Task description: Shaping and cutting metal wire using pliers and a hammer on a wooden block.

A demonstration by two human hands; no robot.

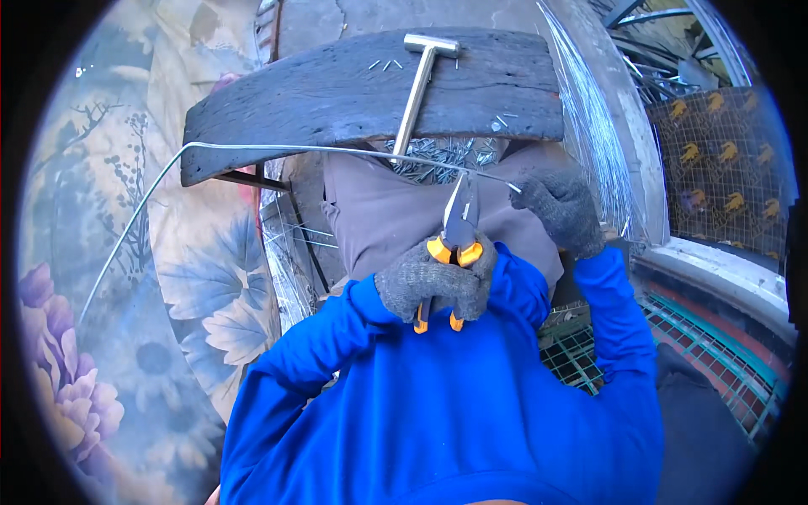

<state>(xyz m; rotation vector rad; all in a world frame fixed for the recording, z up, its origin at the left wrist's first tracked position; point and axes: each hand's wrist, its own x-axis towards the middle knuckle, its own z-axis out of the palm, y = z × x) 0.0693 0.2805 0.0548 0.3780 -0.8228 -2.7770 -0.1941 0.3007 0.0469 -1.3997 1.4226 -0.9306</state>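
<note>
Left hand point(436, 282) closed round pliers point(459, 220), nose up at wire point(337, 150), apparently biting close to grip for clean cut. Right hand point(562, 210) pinches wire end just right of pliers, keeping it taut. Beyond both: hammer point(419, 84) on plank point(353, 93); cut pins point(438, 158) heaped in lap cloth point(379, 215).

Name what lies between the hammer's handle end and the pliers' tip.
In the head view, between the hammer and the pliers lie a heap of small nails and the long wire crossing it.
</note>
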